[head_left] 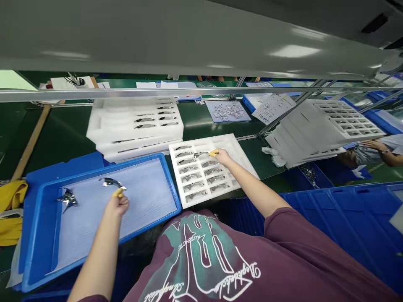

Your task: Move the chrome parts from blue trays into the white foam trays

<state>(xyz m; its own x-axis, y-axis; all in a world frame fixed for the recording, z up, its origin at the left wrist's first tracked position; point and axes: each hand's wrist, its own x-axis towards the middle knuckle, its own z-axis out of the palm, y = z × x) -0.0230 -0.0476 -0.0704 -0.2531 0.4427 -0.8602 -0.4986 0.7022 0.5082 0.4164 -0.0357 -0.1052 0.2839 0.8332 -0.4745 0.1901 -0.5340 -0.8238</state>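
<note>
Grip (214, 153) pinched shut on shiny pieces (112, 183), both hands (119, 204)

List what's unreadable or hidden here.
All in the head view:
- Handwriting on the paper sheet: too small.
- Count of silver parts bunched in the blue tray: they overlap.
- Lower right of the front foam tray: behind the right forearm.
- Most of the co-worker: cut off by right edge.
</note>
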